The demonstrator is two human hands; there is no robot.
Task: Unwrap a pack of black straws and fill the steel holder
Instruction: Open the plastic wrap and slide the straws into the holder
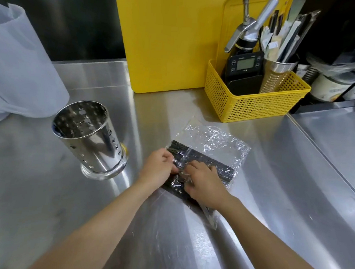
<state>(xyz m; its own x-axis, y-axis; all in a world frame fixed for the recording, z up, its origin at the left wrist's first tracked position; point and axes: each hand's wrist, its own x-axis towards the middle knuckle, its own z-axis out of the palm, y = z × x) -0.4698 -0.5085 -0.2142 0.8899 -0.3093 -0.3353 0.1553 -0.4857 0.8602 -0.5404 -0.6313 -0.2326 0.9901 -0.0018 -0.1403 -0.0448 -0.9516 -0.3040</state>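
A pack of black straws (210, 159) lies flat on the steel counter, wrapped in crinkled clear plastic (217, 141) that spreads out beyond it. My left hand (158, 168) pinches the plastic at the middle of the pack. My right hand (204, 184) rests on the pack just beside it, fingers gripping the same fold of wrap. The perforated steel holder (89, 137) stands upright and empty to the left of my hands, a short gap away.
A yellow perforated basket (255, 103) with a timer, a dispenser and a steel cup of utensils stands behind the pack. Yellow cutting boards (167, 40) lean on the back wall. A translucent plastic bag (16, 66) sits far left. A recessed steel tray (334, 131) lies right.
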